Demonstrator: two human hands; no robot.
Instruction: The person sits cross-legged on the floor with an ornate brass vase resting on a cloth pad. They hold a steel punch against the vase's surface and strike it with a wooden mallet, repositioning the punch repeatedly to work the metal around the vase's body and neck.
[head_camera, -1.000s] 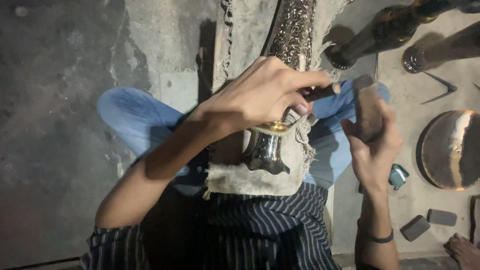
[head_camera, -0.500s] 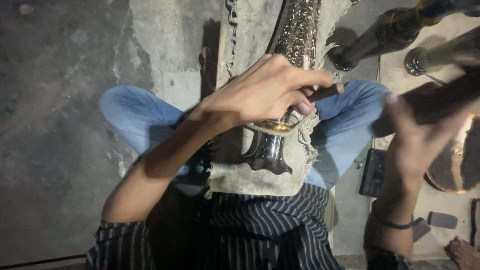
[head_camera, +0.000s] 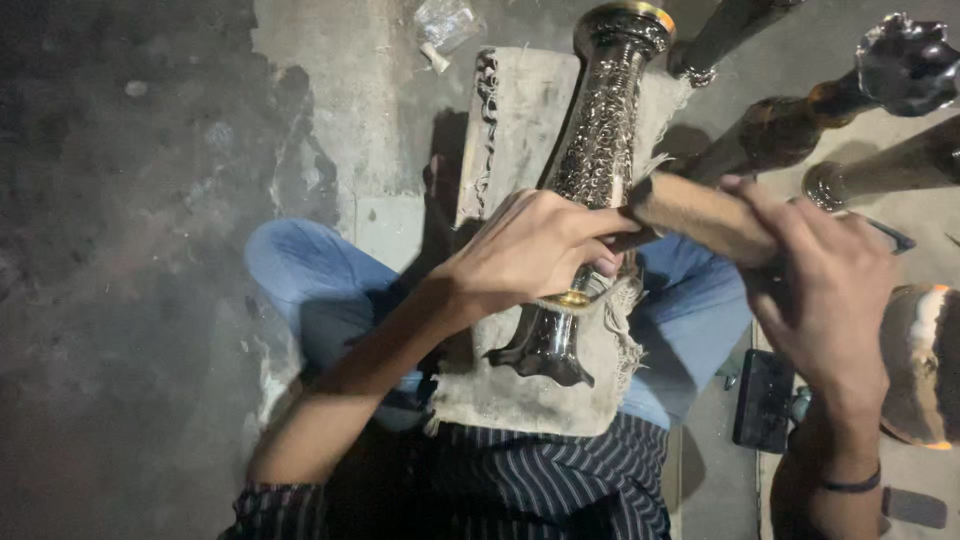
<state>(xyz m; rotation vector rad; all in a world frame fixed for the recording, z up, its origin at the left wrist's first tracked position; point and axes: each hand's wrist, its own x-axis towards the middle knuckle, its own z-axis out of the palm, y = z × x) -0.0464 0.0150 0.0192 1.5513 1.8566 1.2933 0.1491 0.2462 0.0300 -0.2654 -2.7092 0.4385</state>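
Note:
A tall engraved metal vase (head_camera: 600, 150) lies along a cloth-covered wooden block (head_camera: 515, 110) over my lap, its flared foot towards me. My left hand (head_camera: 530, 250) rests on the vase's middle and pinches a small dark punch (head_camera: 628, 240) against the metal. My right hand (head_camera: 820, 290) grips a wooden mallet (head_camera: 690, 212) held level. The mallet's end meets the punch at my left fingertips. A frayed burlap cloth (head_camera: 500, 390) hangs under the vase's foot.
Other dark metal vases (head_camera: 790, 125) lie on the floor at the upper right. A dark flat phone (head_camera: 765, 400) sits by my right knee, beside a round wooden piece (head_camera: 915, 365). A crumpled plastic wrapper (head_camera: 445, 20) lies at the top. Bare concrete floor stretches left.
My right hand has come up from beside my knee and swung the wooden mallet left to the punch. My left hand has stayed on the vase.

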